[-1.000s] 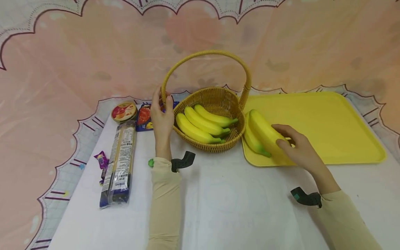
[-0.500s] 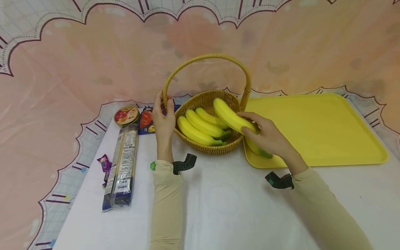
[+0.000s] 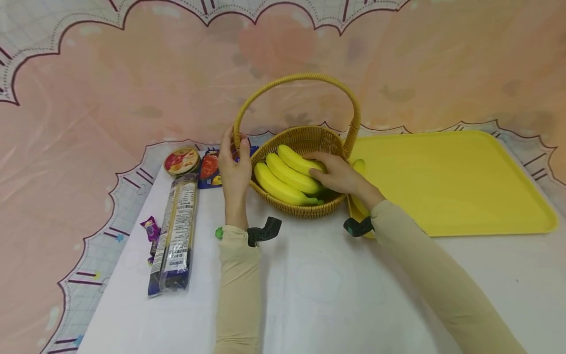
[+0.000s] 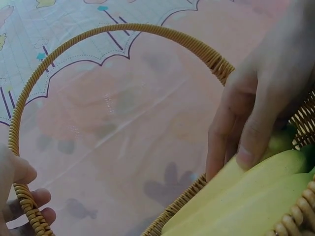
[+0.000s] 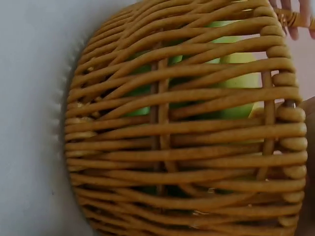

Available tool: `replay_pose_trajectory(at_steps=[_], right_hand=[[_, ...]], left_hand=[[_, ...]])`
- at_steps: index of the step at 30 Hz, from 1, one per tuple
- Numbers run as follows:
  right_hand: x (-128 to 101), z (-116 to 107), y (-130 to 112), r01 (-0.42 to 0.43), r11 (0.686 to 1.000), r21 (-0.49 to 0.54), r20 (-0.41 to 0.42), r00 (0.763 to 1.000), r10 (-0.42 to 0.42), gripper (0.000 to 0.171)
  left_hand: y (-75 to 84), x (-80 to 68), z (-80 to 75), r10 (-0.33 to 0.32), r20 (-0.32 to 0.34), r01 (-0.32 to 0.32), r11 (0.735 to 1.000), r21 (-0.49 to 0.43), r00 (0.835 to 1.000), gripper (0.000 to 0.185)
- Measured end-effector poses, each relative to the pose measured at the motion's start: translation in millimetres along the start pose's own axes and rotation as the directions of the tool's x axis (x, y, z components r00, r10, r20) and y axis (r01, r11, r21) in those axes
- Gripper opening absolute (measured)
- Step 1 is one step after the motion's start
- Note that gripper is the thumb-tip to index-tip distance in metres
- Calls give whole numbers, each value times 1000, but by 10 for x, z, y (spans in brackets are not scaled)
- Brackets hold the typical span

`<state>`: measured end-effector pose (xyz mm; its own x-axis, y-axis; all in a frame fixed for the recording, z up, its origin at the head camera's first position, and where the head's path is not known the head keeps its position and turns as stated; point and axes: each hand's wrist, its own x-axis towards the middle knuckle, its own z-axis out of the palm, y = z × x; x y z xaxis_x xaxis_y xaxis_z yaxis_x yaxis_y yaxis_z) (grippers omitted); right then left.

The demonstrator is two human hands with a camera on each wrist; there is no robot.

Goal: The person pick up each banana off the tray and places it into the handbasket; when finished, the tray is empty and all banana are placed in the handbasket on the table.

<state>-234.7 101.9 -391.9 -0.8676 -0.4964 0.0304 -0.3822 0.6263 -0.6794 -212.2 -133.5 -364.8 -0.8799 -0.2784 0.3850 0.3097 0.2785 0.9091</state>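
A wicker basket (image 3: pixel 305 209) with a tall handle (image 3: pixel 300 77) stands at mid-table and holds several yellow bananas (image 3: pixel 283 184). My left hand (image 3: pixel 234 164) grips the handle's left base, its fingers (image 4: pixel 22 196) curled round the cane. My right hand (image 3: pixel 338 177) is inside the basket, fingers (image 4: pixel 246 142) laid over a banana (image 4: pixel 246 196) that it holds against the others. Another banana (image 3: pixel 359 166) lies on the yellow tray (image 3: pixel 442 182), partly hidden by my right wrist. The right wrist view shows only the basket wall (image 5: pixel 187 147) close up, with green-yellow fruit behind the weave.
Left of the basket lie a round tin (image 3: pixel 181 161), a red-and-blue packet (image 3: pixel 208 167), a long clear-wrapped packet (image 3: pixel 174 231) and a purple sweet (image 3: pixel 150 228). The tray fills the right side of the white table. A pink cloth backdrop hangs behind.
My right hand lifted a banana off the tray, carried it left over the rim and lowered it into the basket. The left hand stayed on the handle.
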Motion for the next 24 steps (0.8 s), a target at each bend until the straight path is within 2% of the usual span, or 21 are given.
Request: replay_pose_trajectory(at_steps=[1,6,10,14,16,19,21,24], right_hand=[[12,2,7,-7,1000,5,11,1000,7,43],[49,-5,-3,-4,1000,7,49,999,4,41],[64,17,-3,11,1000,-12,58,998,-11,41],[31,31,20,-5,1000,-7,35,999,5,45],[-5,27,35,-12,999,31,-7,1000,12,46],[-92,11,49,11,993,121,-134,991,5,40],[-179,4,71,32,986,164,-230,973,7,35],[-346,7,135,53,981,189,-348,937,16,30]], left_hand=[[-51,17,5,10,-2,-10,1000,-2,1000,40],[-43,9,0,53,-27,-53,999,3,998,39],[-46,5,-13,55,-35,-55,998,14,998,38],[-79,10,-14,50,-12,-50,999,21,999,39],[-99,16,-14,43,0,-43,999,20,999,40],[-97,19,-11,36,9,-36,999,11,999,41],[-57,11,-9,26,15,-26,1000,4,1000,41],[89,-33,-20,16,18,-16,1000,4,1000,41]])
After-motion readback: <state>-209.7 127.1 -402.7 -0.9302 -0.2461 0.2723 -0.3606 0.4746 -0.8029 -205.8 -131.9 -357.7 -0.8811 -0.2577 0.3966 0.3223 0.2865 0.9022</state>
